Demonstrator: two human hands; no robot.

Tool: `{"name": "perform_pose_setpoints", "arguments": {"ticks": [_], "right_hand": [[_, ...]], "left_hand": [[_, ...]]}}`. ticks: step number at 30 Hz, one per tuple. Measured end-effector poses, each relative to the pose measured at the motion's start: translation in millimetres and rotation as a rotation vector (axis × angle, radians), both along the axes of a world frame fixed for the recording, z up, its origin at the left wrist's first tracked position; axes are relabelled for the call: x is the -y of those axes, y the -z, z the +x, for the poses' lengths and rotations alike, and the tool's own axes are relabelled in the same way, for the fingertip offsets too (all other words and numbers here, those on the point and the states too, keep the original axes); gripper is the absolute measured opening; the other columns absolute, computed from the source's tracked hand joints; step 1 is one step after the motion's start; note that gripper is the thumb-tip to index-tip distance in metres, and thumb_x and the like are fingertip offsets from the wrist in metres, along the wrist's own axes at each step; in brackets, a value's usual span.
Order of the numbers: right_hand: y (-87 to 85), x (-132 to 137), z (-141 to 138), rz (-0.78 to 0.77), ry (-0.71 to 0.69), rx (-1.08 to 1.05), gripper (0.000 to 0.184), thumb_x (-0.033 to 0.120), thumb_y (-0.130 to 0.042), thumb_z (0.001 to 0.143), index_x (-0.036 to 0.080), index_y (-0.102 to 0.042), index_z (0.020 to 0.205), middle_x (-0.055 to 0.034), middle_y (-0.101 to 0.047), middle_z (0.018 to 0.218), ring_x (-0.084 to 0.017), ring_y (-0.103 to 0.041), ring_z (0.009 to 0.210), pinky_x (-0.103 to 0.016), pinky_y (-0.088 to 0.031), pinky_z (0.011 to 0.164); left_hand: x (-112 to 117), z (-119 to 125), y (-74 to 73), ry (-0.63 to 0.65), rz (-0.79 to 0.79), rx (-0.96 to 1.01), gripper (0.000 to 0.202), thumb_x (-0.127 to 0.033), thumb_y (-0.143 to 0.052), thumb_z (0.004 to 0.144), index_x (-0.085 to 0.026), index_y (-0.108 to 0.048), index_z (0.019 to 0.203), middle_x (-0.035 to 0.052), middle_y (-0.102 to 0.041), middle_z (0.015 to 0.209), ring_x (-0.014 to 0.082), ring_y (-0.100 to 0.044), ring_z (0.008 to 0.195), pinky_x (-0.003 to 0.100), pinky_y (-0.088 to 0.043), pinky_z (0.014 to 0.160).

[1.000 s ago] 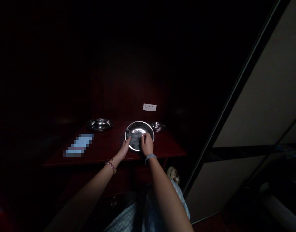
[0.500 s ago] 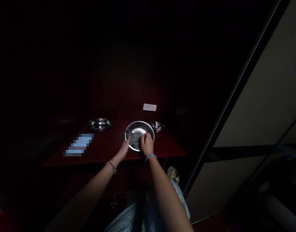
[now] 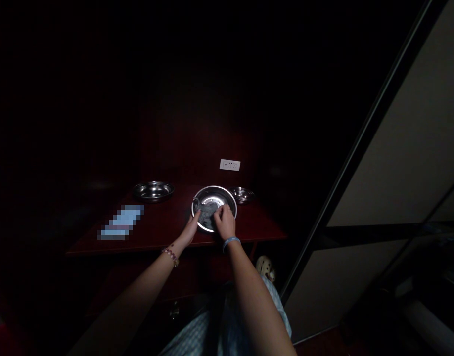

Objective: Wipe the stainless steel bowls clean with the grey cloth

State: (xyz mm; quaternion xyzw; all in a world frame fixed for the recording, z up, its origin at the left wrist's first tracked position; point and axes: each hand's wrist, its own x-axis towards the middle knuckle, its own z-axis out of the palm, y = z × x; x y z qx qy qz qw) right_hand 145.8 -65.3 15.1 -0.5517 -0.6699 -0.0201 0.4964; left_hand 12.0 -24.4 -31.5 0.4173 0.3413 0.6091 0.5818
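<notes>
A shiny metal bowl (image 3: 232,197) is tilted toward me just above or on the table's front part; I cannot tell whether it touches the wood. My left hand (image 3: 191,228) grips its left rim, thumb over the edge on the inside and fingers hidden behind. A dark grey cloth (image 3: 207,213) lies inside against the bowl's wall, reaching up to the left rim. Over the bowl's right side, my right hand (image 3: 225,221) is closed in a pinch on the cloth's right edge.
The dark red table (image 3: 156,241) holds a wide metal dish (image 3: 153,192) at back left and stacked smaller metal bowls (image 3: 242,195) at back right. A blurred-out light blue item (image 3: 122,221) lies at left. A white wall socket (image 3: 230,165) sits behind; a sliding panel (image 3: 360,277) stands right.
My right hand has shifted slightly left, its fingertips lower along the cloth's edge. The left hand and the bowl stay where they were.
</notes>
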Motion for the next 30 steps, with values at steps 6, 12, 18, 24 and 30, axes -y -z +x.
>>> {"name": "perform_pose_setpoints", "arguments": {"ticks": [6,12,18,24,30], "right_hand": [[-1.9,8,-4,0.000,-0.054,0.088,0.006,0.024,-0.049,0.093,0.024,-0.052,0.088,-0.0045,-0.060,0.092,-0.021,-0.059,0.083,-0.032,-0.049,0.080],[-2.2,10,-5,0.002,-0.104,0.189,0.013,0.030,-0.052,0.098,0.020,-0.059,0.103,-0.0090,-0.066,0.100,-0.024,-0.063,0.094,-0.036,-0.050,0.086],[-1.8,11,-5,-0.050,-0.181,0.381,0.029,0.030,-0.052,0.101,0.017,-0.065,0.123,-0.0127,-0.068,0.121,-0.027,-0.060,0.115,-0.043,-0.047,0.102],[2.4,11,-6,-0.071,-0.223,0.447,0.042,0.035,-0.042,0.106,0.023,-0.061,0.142,-0.0070,-0.060,0.147,-0.028,-0.043,0.143,-0.050,-0.035,0.120],[7.0,12,-11,-0.120,-0.322,0.465,0.049,0.042,-0.038,0.107,0.022,-0.054,0.149,-0.0085,-0.057,0.151,-0.025,-0.046,0.146,-0.046,-0.038,0.121]], "left_hand": [[2,-1,-2.2,0.016,-0.006,0.014,0.054,-0.041,-0.051,0.099,-0.021,-0.047,0.149,0.0112,-0.058,0.151,0.0255,-0.053,0.141,0.041,-0.039,0.120],[0,-1,-0.5,0.012,0.008,0.004,0.052,-0.040,-0.049,0.100,-0.019,-0.049,0.147,0.0123,-0.058,0.150,0.0252,-0.055,0.140,0.040,-0.040,0.120],[-5,0,4.9,-0.018,-0.002,0.065,0.046,-0.036,-0.056,0.097,-0.021,-0.055,0.141,0.0102,-0.062,0.147,0.0238,-0.056,0.138,0.038,-0.039,0.120],[-1,1,-0.2,-0.050,-0.057,0.147,0.031,-0.029,-0.062,0.094,-0.022,-0.066,0.124,0.0103,-0.067,0.140,0.0238,-0.058,0.136,0.039,-0.038,0.119],[9,0,-10.6,-0.076,-0.093,0.266,0.016,-0.027,-0.063,0.093,-0.019,-0.072,0.105,0.0123,-0.074,0.124,0.0245,-0.059,0.134,0.037,-0.039,0.118]]}}
